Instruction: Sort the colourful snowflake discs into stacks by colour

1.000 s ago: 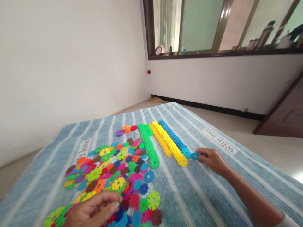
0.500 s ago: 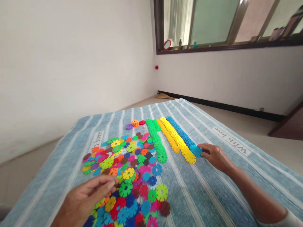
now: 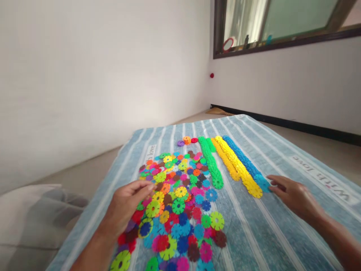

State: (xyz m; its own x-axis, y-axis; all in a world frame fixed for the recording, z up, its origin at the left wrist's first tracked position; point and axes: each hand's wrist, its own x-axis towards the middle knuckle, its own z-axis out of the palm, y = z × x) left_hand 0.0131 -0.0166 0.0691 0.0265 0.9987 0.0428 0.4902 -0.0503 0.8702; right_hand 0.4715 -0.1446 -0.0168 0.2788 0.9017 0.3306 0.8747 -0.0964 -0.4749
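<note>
A loose heap of snowflake discs (image 3: pixel 178 206) in many colours covers the middle of the striped cloth. Over its left edge is my left hand (image 3: pixel 126 201), thumb and fingers drawn together by a brown disc (image 3: pixel 158 187); whatever they may hold is hidden. My right hand (image 3: pixel 296 194) has its thumb and fingers apart at the near end of a row of overlapping blue discs (image 3: pixel 242 160), beside a lighter blue disc (image 3: pixel 263 183). Left of that row run a yellow row (image 3: pixel 239 165), a shorter orange-yellow row (image 3: pixel 227 162) and a green row (image 3: pixel 210 162).
Small stacks of purple (image 3: pixel 181 143), orange (image 3: pixel 186 140) and red discs (image 3: pixel 194 140) stand beyond the heap. The blue striped cloth (image 3: pixel 282 226) covers the table. White walls and a window ledge (image 3: pixel 259 51) with small items lie behind.
My left hand has moved farther up along the heap's left side. My right hand has come slightly away from the blue row, its fingers parting. The whole view has swung left.
</note>
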